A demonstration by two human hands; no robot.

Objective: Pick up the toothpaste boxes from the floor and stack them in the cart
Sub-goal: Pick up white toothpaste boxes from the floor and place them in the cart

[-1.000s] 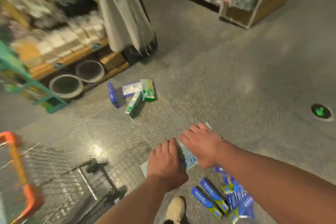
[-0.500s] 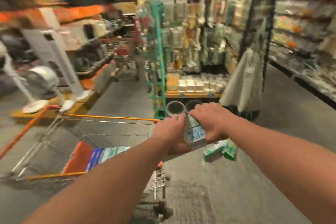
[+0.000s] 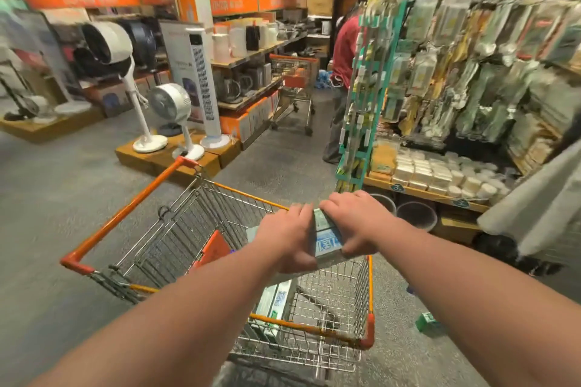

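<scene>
A white and blue toothpaste box (image 3: 327, 240) is gripped between my left hand (image 3: 287, 239) and my right hand (image 3: 355, 223), one palm on each long side. Both hands hold it above the right half of the wire shopping cart (image 3: 176, 223) with its orange rim. Inside the cart, pale green and white toothpaste boxes (image 3: 273, 303) lie stacked near the front; my left forearm hides part of them. On the floor to the right of the cart lies a green toothpaste box (image 3: 428, 321).
Fans (image 3: 168, 104) stand on a low wooden platform at the left. A teal hanging rack (image 3: 361, 122) and a shelf of packaged goods rise at the right, with two round bins (image 3: 416, 215) below. A person in red (image 3: 342, 53) and a second cart (image 3: 294, 88) stand down the aisle.
Both hands lifted the box from the floor and carried it up and left over the cart. My view swung from the floor up to the aisle.
</scene>
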